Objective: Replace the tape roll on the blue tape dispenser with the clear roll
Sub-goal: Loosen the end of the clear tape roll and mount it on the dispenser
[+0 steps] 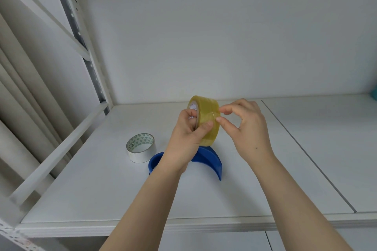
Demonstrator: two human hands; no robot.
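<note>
Yellowish clear roll [205, 120] held upright at frame centre, lifted above the shelf board [81, 185]. Head view only. Left hand [186, 138] grips the roll, fingers hooked through the core, thumb [205, 126] pressed on the outer tape face. Right hand [248, 128] sits just right of the roll, index and thumb tips [221, 119] pinched narrow at the roll's outer surface, touching it; other fingers curled. Whether a tape end is caught there, cannot tell. Blue tape dispenser [210, 159] lies on the board directly below the hands, partly hidden behind the left wrist, no roll seen in it. White roll [140, 149] with a green triangle pattern inside its core stands on the board just left of the dispenser, lower centre-left. White back panel [224, 47] fills the upper frame; perforated metal upright [89, 67] at left.
</note>
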